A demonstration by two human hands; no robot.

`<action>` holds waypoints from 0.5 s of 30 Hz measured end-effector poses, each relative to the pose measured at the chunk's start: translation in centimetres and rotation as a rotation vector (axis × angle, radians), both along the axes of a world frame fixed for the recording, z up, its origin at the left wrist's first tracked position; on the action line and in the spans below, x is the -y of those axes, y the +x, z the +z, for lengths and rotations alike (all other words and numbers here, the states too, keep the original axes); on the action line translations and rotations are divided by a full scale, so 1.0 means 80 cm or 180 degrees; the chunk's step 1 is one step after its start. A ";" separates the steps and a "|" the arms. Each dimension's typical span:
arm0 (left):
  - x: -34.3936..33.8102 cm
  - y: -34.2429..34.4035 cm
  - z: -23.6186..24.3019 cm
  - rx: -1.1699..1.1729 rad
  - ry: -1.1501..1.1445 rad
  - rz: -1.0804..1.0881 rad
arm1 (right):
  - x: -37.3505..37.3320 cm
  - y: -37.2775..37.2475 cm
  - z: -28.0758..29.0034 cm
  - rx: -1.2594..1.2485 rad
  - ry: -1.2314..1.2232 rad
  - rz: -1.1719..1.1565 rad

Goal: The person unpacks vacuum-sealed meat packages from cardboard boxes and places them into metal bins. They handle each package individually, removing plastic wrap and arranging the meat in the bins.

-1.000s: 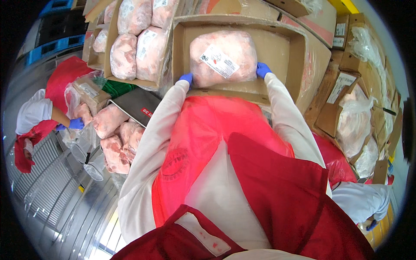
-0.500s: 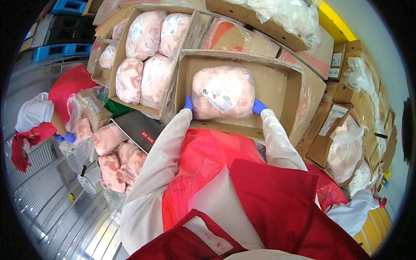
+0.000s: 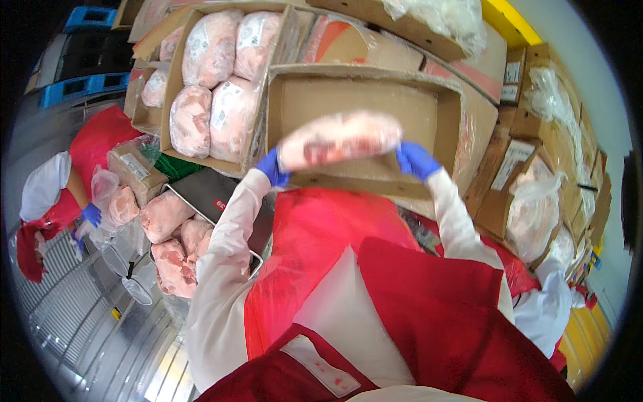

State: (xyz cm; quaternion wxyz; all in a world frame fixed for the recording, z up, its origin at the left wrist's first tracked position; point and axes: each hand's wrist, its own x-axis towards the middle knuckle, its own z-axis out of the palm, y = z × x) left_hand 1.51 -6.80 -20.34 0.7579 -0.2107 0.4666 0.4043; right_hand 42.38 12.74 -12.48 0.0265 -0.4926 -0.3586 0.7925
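Note:
A pink piece of meat (image 3: pixel 341 141), seen edge-on and slightly blurred, is held up between my two blue-gloved hands. My left hand (image 3: pixel 273 167) grips its left end. At the other end, my right hand (image 3: pixel 416 161) presses against the meat with its palm side. Below and behind it is a cardboard box (image 3: pixel 375 90) whose inside shows only bare brown walls and floor. To the left of that box stands another cardboard box (image 3: pixel 173 110) with several wrapped, labelled pieces of meat (image 3: pixel 211 48).
Unwrapped meat (image 3: pixel 175 268) is piled at the left beside a dark flat panel (image 3: pixel 209 191). A co-worker's gloved hand (image 3: pixel 92 214) is near it. Stacked boxes (image 3: pixel 536 154) with plastic stand at the right, another person's white sleeve (image 3: pixel 546 301) below them. Blue pallets (image 3: pixel 87 87) lie far left.
The meat has been lifted out of the box and tipped, so its labelled face no longer shows. Both my hands have risen with it. The co-worker's hand at the left has shifted.

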 end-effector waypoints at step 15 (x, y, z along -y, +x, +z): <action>-0.064 0.082 0.018 -0.3911 0.1313 -0.2843 | -0.080 0.004 -0.121 0.1154 0.2189 -0.0624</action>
